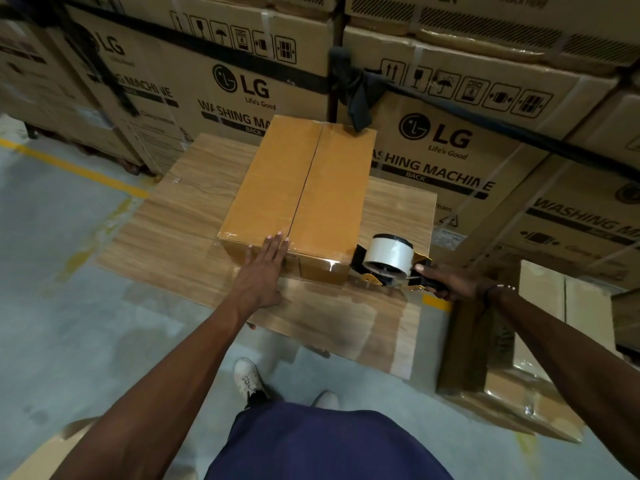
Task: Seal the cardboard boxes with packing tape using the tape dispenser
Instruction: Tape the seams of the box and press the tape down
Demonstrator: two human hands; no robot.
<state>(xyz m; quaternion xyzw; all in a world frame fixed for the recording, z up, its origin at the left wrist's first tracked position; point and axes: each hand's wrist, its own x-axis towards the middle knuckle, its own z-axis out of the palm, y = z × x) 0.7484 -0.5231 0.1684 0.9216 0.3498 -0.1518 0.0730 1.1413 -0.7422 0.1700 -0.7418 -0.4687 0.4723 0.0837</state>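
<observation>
**Flat palm on the box, dispenser at its near corner**

The left hand [265,271] lies flat with straight fingers against the near end of the cardboard box [301,188], fingertips reaching over the top edge just beside the centre seam. The right hand [446,280] grips the handle of the tape dispenser [388,263] — its white roll of tape [389,252] stands on the wooden table [180,230], touching or just beside the box's near right corner. The box flaps are closed and meet along a dark lengthwise gap. Behind the table rise stacked washing machine cartons [446,147], bound by a black strap [349,84].
</observation>
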